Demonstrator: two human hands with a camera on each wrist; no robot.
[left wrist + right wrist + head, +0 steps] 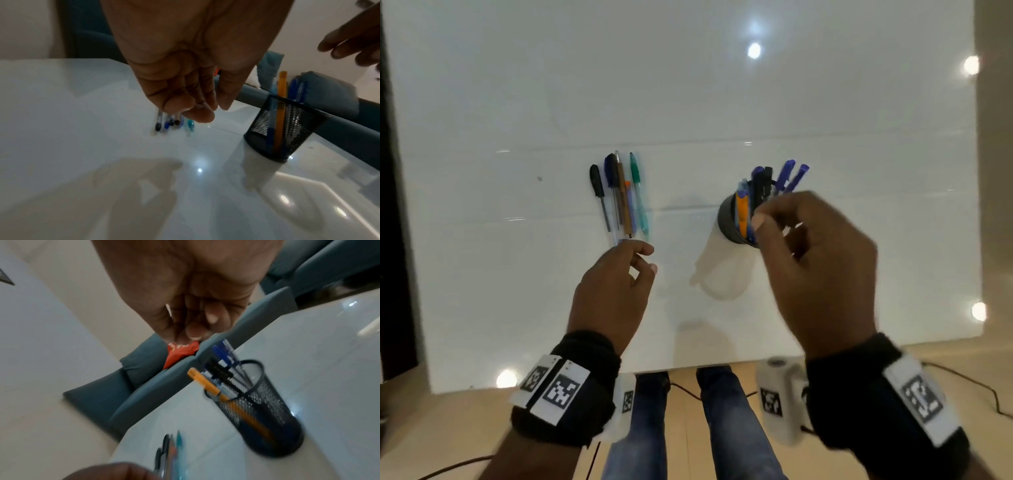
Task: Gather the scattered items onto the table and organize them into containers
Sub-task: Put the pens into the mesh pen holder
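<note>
Several loose pens (pixel 619 198) lie side by side on the white table (pixel 517 274), also showing in the left wrist view (pixel 174 123) and, blurred, in the right wrist view (pixel 170 451). My left hand (pixel 650 258) hovers at their near ends with thumb and forefinger apart and nothing held (pixel 213 112). To the right stands a black mesh pen holder (pixel 729 222) with several blue, black and orange pens upright in it (pixel 283 129). My right hand (pixel 770 224) hangs just above its near rim, fingers curled toward the palm (pixel 201 327), with nothing visible in them.
The table's near edge (pixel 688 368) lies just past my wrists, with my jeans-clad legs (pixel 654 428) and cables on the wooden floor below. A grey-blue sofa (pixel 144 361) with an orange item (pixel 180 352) on it stands beyond the far edge.
</note>
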